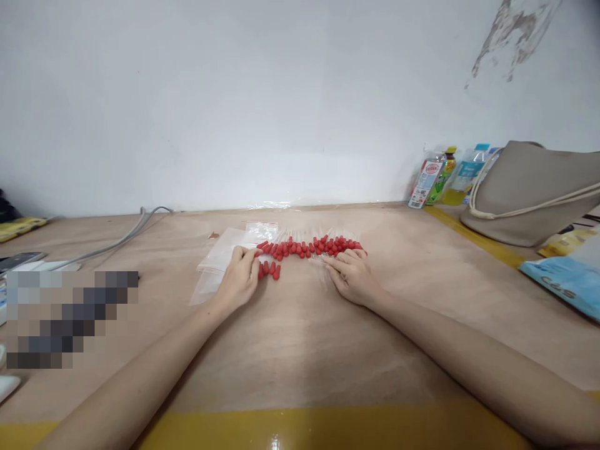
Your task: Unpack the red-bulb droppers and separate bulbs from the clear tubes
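Note:
A row of droppers, thin clear tubes with red rubber bulbs, lies across the middle of the table with the bulbs towards me. My left hand is at the left end of the row, its fingers closed around a few droppers whose red bulbs stick out to the right. At the right end, my right hand has its thumb and fingers pinched on clear dropper tubes. The fingers partly cover what each hand holds. Beside and behind my left hand lie clear plastic zip bags.
Bottles and a drink carton stand against the wall at back right, by a grey-beige bag. A blue packet lies at the right. Grey cables run along the left. Yellow tape marks the near edge.

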A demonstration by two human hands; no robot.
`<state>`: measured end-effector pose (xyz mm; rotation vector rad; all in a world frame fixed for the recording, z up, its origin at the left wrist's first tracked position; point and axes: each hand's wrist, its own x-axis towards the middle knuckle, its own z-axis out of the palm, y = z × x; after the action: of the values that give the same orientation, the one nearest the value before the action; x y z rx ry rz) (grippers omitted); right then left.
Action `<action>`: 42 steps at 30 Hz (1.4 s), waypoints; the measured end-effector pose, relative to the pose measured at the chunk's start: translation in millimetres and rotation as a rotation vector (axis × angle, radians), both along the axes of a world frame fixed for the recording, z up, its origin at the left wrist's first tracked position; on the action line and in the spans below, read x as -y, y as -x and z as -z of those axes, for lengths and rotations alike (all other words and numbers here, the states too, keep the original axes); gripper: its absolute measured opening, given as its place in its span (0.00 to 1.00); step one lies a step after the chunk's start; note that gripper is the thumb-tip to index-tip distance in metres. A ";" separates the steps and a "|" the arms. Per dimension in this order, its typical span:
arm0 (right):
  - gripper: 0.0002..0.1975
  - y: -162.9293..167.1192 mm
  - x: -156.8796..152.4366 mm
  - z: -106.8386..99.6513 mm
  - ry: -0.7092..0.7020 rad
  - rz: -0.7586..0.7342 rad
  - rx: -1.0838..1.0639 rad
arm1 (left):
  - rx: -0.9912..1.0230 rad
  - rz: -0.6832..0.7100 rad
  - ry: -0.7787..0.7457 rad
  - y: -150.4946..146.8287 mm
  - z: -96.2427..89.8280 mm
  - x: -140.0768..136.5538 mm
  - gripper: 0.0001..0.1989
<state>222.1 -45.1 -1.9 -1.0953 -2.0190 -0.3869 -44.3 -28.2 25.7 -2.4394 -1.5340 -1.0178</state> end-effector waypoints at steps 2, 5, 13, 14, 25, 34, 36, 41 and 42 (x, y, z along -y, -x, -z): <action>0.13 3.3 -2.9 0.2 0.021 0.043 -0.025 | 0.024 -0.050 0.015 7.2 1.1 -7.9 0.14; 0.12 5.0 -5.5 0.4 0.004 0.068 -0.087 | 0.024 -0.069 0.044 12.9 2.7 -13.8 0.16; 0.11 10.1 -11.7 6.7 -0.084 0.095 -0.094 | -0.018 -0.169 0.009 10.5 5.3 -15.7 0.06; 0.11 11.0 -12.5 7.9 -0.083 0.102 -0.091 | -0.027 -0.183 0.010 11.0 5.8 -16.6 0.06; 0.11 19.8 0.6 -4.3 0.088 0.115 0.057 | -0.147 -0.007 -0.187 -20.7 -2.1 -14.0 0.09; 0.16 11.2 -0.5 -8.5 0.190 0.128 -0.057 | -0.339 0.113 -0.087 -79.8 -7.5 -51.3 0.09; 0.14 4.1 -3.1 -6.1 0.180 0.177 -0.115 | -0.346 0.077 -0.049 -86.9 -6.2 -58.7 0.12; 0.17 -6.8 -8.2 -1.9 0.194 0.258 -0.173 | -0.354 -0.027 -0.046 -100.3 -0.7 -67.0 0.12; 0.17 -7.1 -8.9 -1.5 0.197 0.264 -0.172 | -0.361 -0.044 -0.049 -102.4 -0.1 -67.0 0.11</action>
<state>229.2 -36.2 -0.4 -1.4735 -1.7942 -0.2202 58.1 38.8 25.7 -2.3786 -1.4144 -0.5578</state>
